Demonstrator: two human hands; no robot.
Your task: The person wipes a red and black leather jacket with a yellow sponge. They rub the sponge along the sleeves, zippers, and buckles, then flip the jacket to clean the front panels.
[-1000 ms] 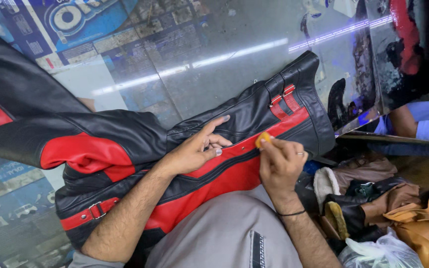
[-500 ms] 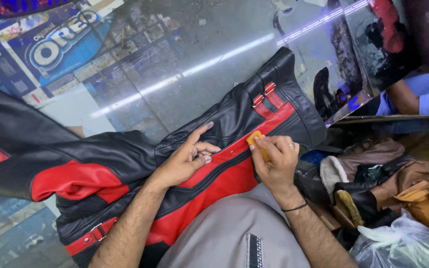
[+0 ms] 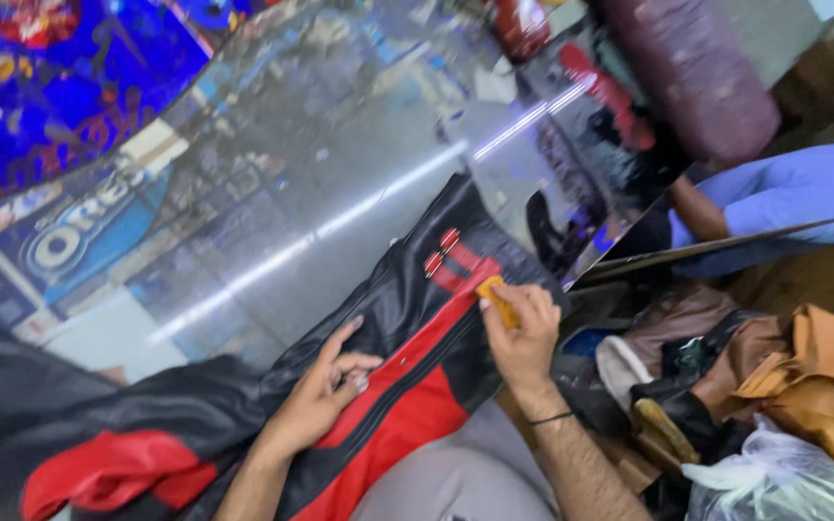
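The right hand (image 3: 523, 333) pinches a small orange-yellow piece (image 3: 499, 301) between thumb and fingertips, pressing it against the black and red leather jacket (image 3: 407, 386). What kind of object the piece is cannot be told. It touches the jacket at the edge of the red panel, just below two short red straps with round snaps (image 3: 443, 255). A thin dark band circles the wrist of this hand.

To the left of the grip, the left hand (image 3: 325, 396) lies flat on the same jacket, fingers spread and closed on nothing, the index finger extended along the black leather beside a dark seam line. The jacket runs from the grip down and leftward across the person's grey-clad lap (image 3: 456, 482) and onto a glossy table surface (image 3: 272, 193), which reflects a bright strip of light.

To the right of the grip lies a heap of brown and tan leather goods (image 3: 803, 386), with a clear plastic bag (image 3: 774, 482) below them. Above that heap, another person's arm in a blue sleeve (image 3: 793, 193) rests near the table's edge.
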